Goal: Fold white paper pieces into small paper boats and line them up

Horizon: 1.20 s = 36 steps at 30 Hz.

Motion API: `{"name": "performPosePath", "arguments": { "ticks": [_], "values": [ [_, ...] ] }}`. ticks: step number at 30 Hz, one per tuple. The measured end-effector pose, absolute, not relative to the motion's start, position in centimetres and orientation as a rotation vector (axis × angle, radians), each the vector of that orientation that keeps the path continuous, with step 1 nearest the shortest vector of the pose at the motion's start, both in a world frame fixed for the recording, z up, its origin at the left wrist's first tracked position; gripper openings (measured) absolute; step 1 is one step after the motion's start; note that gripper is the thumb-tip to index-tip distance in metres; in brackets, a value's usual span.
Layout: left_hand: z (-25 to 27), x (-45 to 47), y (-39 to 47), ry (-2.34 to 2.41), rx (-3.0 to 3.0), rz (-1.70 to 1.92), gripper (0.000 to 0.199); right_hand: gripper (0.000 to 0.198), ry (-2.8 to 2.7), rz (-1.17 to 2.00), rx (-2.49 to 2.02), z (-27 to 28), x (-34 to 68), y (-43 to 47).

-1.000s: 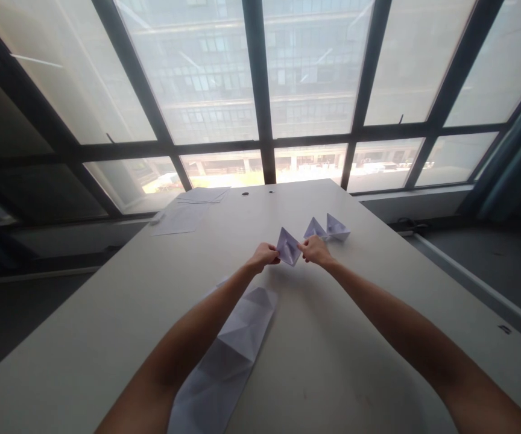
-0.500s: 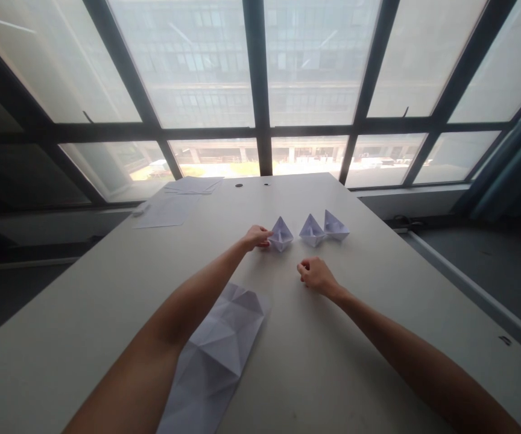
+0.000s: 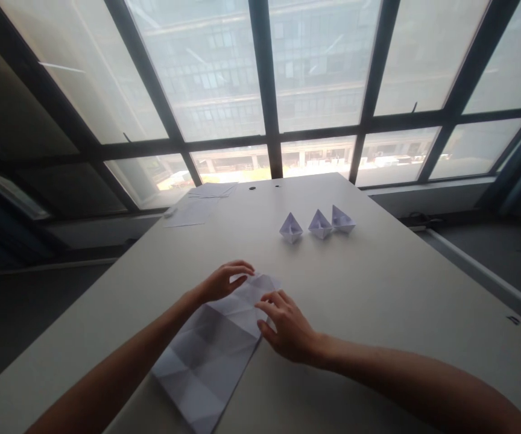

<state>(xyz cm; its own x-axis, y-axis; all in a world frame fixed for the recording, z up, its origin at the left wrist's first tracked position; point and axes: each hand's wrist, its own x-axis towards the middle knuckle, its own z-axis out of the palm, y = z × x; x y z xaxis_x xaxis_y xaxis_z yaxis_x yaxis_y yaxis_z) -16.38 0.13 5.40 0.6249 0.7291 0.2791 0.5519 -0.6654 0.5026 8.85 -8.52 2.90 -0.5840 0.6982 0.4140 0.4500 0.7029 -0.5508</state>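
Note:
A creased white sheet of paper [image 3: 215, 349] lies in front of me, marked with many fold lines. Over its far left part is my left hand [image 3: 227, 280], fingers apart and thumb spread. My right hand [image 3: 287, 325] hovers at the sheet's right edge, its fingers curved and apart from the thumb. Whether either hand touches the paper I cannot tell. Farther back stand three folded paper boats: a left one [image 3: 291, 229], a middle one [image 3: 320, 225] and a right one [image 3: 342, 220]. The middle and right boats are close together.
White sheets [image 3: 213, 190] and another flat sheet [image 3: 190, 213] lie at the far left of the white table [image 3: 355, 301]. A small white item [image 3: 170, 212] sits beside them. Large windows [image 3: 206, 66] stand behind the table. A dark mark [image 3: 512, 320] is near the right edge.
My left hand has let go of the left paper boat and come back to the creased sheet. The right hand has moved nearer and left, to the sheet's edge, its fingers opening.

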Motion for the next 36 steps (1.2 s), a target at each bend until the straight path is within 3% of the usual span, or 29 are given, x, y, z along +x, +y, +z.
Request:
{"name": "performPosePath", "arguments": {
  "ticks": [4, 8, 19, 25, 28, 31, 33, 36],
  "values": [
    [4.2, -19.2, -3.2, 1.046, 2.565, 0.374, 0.041, 0.049, -2.511, 0.467, -0.826, 1.6, 8.9, -8.4],
    [2.7, -18.7, -4.3, 1.173, 2.639, 0.147, 0.060, 0.044, -2.599, 0.447, -0.896, 1.5, 10.9, -6.2],
    [-0.1, -3.2, -1.7, 1.357, 2.677, 0.212, 0.086, 0.036, -2.375, 0.339, -1.298, 0.6, 21.2, -1.2],
    [1.2, -3.9, -1.8, 1.170, 2.652, 0.202, 0.086, 0.075, -2.613, 0.523, -1.019, 0.5, 22.5, -1.4],
    [2.1, -6.4, -2.1, 0.984, 2.639, 0.071, 0.096, 0.085, -2.635, 0.552, -1.041, 0.8, 22.4, -1.4],
    [2.4, -7.7, -2.5, 1.001, 2.591, 0.118, 0.098, 0.079, -2.628, 0.585, -1.057, 1.0, 22.3, -1.4],
    [2.3, -7.7, -2.7, 1.047, 2.556, 0.215, 0.091, 0.065, -2.603, 0.598, -1.045, 0.9, 22.3, -1.3],
    [2.3, -7.2, -2.8, 1.108, 2.446, 0.460, 0.055, 0.035, -2.465, 0.626, -0.997, 0.7, 22.3, -1.5]
  ]
}}
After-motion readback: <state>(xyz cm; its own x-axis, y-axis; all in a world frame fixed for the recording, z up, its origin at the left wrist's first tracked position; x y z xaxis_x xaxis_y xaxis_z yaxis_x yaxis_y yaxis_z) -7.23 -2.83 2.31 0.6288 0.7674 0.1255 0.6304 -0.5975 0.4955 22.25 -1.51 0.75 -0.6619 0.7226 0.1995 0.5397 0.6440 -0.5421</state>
